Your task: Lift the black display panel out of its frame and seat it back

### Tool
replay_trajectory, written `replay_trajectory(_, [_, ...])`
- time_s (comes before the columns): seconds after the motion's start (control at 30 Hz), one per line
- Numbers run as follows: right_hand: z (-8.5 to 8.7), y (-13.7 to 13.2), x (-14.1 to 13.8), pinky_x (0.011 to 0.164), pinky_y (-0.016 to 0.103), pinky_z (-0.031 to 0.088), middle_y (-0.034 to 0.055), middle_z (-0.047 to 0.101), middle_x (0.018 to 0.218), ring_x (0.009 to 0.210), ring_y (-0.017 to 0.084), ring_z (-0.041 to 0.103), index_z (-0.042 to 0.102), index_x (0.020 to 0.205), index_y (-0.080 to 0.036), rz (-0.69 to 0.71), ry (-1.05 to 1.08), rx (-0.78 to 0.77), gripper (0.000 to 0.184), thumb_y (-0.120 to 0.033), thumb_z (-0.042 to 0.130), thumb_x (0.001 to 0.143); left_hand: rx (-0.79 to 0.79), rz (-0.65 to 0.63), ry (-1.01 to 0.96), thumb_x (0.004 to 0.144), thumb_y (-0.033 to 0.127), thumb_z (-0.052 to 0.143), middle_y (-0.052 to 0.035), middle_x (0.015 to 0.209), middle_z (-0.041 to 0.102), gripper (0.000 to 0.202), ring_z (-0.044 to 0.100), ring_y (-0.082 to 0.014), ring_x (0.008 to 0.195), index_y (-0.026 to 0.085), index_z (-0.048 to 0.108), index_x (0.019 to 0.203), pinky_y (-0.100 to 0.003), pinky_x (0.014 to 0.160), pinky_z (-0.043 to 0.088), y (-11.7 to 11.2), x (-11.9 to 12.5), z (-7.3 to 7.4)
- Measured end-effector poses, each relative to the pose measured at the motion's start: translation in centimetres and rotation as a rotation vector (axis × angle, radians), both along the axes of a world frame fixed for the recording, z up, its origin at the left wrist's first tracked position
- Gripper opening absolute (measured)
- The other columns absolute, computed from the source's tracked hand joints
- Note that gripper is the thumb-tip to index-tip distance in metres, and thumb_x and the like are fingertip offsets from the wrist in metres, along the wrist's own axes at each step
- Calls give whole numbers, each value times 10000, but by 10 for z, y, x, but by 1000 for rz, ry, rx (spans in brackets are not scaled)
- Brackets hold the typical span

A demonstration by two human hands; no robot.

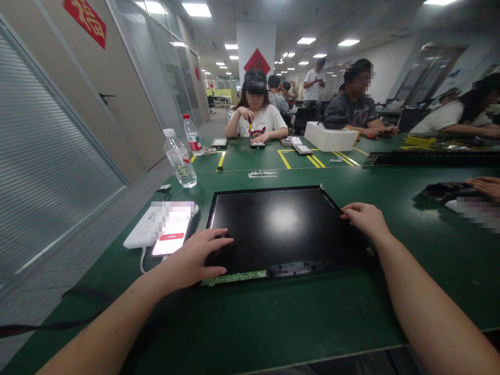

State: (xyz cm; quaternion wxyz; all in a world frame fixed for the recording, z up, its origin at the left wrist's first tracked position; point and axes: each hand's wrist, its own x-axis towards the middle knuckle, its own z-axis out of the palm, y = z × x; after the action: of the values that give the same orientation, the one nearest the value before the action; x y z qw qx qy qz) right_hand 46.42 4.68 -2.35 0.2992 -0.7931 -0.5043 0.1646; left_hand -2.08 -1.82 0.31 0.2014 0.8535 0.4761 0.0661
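Observation:
A dark, glossy screen panel (pixel 273 224) in a thin black frame lies flat on the green table before me. Along its near edge runs a green circuit board strip (pixel 236 277), with black frame to the right of it. My left hand (pixel 205 250) rests over the panel's left side, fingers spread, its thumb near the strip. At the right edge, the fingertips of my right hand (pixel 363 219) are pinched on the black frame. What lies under the right palm is hidden.
Left of the panel are a lit phone (pixel 174 229), a white power bank (pixel 142 226) with a cable, and two water bottles (pixel 180 159). Beyond lie silvery strips (pixel 262 174) and a white box (pixel 331 136). A person across the table works on a small device; another person's hand (pixel 486 186) is at right.

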Motion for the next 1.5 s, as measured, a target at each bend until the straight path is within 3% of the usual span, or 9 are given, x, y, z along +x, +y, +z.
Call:
replay_trajectory(0.23, [-2, 1, 1, 708, 342, 521, 39, 763, 721, 613, 203, 657, 756, 840, -212, 0, -12, 21, 227, -290, 574, 730, 5, -96, -63, 868, 320, 690, -88, 1597, 467, 524, 471, -345, 1428, 342, 640, 1389, -537, 1141, 420, 1, 1, -5])
replay_trajectory(0.53, [-2, 2, 3, 734, 354, 518, 31, 766, 738, 610, 198, 653, 761, 848, -219, -3, -38, -2, 238, -293, 567, 732, 75, -180, -68, 923, 273, 615, -100, 1630, 412, 454, 441, -338, 1452, 302, 653, 1375, -520, 1155, 406, 4, -2, -10])
replay_trajectory(0.63, [-1, 2, 4, 743, 355, 517, 32, 767, 746, 620, 199, 655, 763, 851, -216, -5, -40, -5, 238, -287, 566, 737, 90, -109, -76, 898, 345, 656, -116, 1635, 399, 514, 433, -344, 1453, 274, 623, 1406, -517, 1151, 413, 6, -2, -12])
replay_trajectory(0.77, [-1, 1, 3, 730, 358, 518, 39, 770, 758, 640, 208, 661, 761, 843, -215, 5, -28, 10, 234, -289, 574, 725, 164, 115, -79, 908, 500, 602, -154, 1606, 428, 553, 453, -370, 1430, 214, 629, 1381, -544, 1150, 405, 10, 2, -19])
replay_trajectory(0.9, [0, 0, 2, 738, 360, 520, 37, 767, 751, 633, 206, 660, 761, 839, -222, -3, -6, 3, 231, -286, 567, 732, 261, 295, 8, 954, 455, 460, -256, 1559, 450, 585, 433, -403, 1436, 64, 622, 1357, -570, 1173, 358, 15, 5, -27])
replay_trajectory(0.97, [0, 0, 2, 740, 364, 521, 36, 766, 745, 625, 206, 658, 761, 835, -224, -3, -7, 5, 226, -287, 570, 733, 265, 322, 45, 949, 396, 436, -271, 1555, 450, 564, 425, -412, 1442, 35, 627, 1338, -580, 1176, 353, 16, 5, -29])
replay_trajectory(1.1, [-1, 1, 3, 737, 363, 517, 35, 768, 749, 623, 206, 656, 761, 850, -219, 2, -13, 5, 230, -287, 573, 736, 211, 331, 53, 926, 284, 407, -218, 1543, 496, 506, 455, -378, 1436, 75, 643, 1322, -562, 1174, 381, 18, 4, -30])
replay_trajectory(1.23, [-1, 2, 4, 750, 359, 511, 33, 768, 765, 646, 205, 662, 763, 875, -218, -2, -16, -15, 243, -281, 562, 753, 180, 353, 49, 898, 246, 399, -259, 1557, 461, 554, 443, -390, 1444, 5, 611, 1350, -552, 1188, 372, 19, 4, -31])
replay_trajectory(1.5, [-3, 3, 4, 755, 359, 508, 34, 768, 757, 671, 212, 668, 765, 872, -215, 6, -33, -8, 249, -283, 557, 753, 208, 374, 14, 836, 178, 456, -182, 1516, 545, 524, 489, -360, 1418, 92, 675, 1304, -513, 1203, 371, 24, 0, -38])
